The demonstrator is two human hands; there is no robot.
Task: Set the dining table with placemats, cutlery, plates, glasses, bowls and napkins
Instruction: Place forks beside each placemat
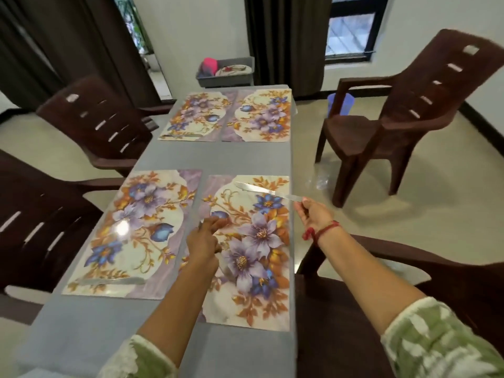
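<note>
The left hand rests on the floral rectangular placemat, fingers loosely together around something small I cannot make out. To its right, the right hand pinches the handle of a silver table knife, whose long axis runs up and left from that grip, blade over the mat's far edge.

The tabletop is plain grey-blue. 4 placemats lie on it, each cream with purple and blue flowers, orange-gold leaves and a lilac marbled band, like the near right placemat. The knife is silver. Both sleeves are green with white blotches, the left sleeve edged in white lace. A red thread circles the right wrist. The chairs, like the far right chair, are dark brown.
</note>
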